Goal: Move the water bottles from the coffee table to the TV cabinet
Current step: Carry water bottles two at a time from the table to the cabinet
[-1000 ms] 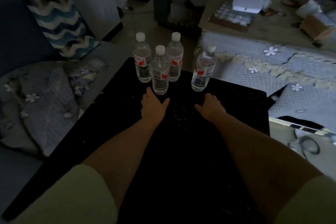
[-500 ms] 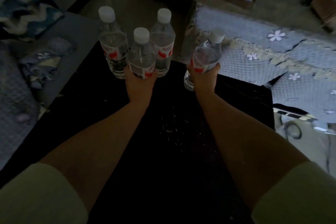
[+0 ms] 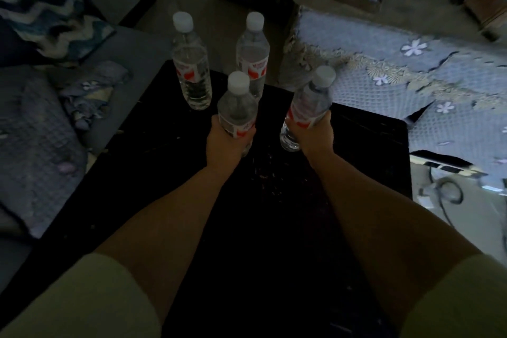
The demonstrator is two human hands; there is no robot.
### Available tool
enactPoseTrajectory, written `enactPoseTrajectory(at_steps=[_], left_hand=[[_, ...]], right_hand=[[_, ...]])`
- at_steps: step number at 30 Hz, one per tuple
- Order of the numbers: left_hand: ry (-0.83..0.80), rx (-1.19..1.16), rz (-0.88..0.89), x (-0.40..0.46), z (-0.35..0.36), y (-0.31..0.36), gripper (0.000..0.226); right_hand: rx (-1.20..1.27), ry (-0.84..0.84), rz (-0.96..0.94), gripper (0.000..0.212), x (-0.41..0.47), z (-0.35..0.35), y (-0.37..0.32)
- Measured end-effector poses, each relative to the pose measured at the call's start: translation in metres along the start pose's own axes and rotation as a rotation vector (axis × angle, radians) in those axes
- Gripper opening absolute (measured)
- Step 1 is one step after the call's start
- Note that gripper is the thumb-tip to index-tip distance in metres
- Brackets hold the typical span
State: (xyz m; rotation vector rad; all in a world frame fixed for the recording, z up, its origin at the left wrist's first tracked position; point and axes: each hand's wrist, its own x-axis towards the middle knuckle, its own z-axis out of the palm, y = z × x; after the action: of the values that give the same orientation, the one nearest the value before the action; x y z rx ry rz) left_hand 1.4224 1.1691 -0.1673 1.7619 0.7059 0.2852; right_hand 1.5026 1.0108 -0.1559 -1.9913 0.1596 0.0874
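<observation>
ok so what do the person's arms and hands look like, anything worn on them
Both forearms are bare from the wrist to near the elbow. Above that, each arm has a loose, pale yellowish-green sleeve, plain with no visible print. The left hand and right hand are bare too: no gloves, and no watch, ring or bracelet can be made out in the dim light.

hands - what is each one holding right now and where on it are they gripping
Each holds one water bottle. The left hand grips the near bottle around its labelled lower body; the right hand grips the tilted bottle around its labelled middle, base showing below.
</observation>
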Motion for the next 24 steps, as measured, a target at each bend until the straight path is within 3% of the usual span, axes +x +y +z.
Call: enactPoseTrajectory(at_steps=[8,16,21,24], left_hand=[[-0.155,-0.003,-0.041,-0.104,-0.015,-0.021,0.052],[-0.269,0.067,0.007,-0.184,-0.026,-0.042,0.061],[-0.381,0.170,-0.014,-0.212,-0.024,-0.042,0.082],[-0.429,0.237,-0.020,-0.219,-0.016,-0.041,0.078]], right_hand=[[-0.003,-0.095,0.022,0.075,-0.094,-0.049,0.031],[-0.055,-0.161,0.038,0.074,-0.170,-0.101,0.062],[-0.139,-0.154,0.080,0.069,-0.205,-0.139,0.078],[-0.201,-0.142,0.120,0.069,-0.218,-0.156,0.088]])
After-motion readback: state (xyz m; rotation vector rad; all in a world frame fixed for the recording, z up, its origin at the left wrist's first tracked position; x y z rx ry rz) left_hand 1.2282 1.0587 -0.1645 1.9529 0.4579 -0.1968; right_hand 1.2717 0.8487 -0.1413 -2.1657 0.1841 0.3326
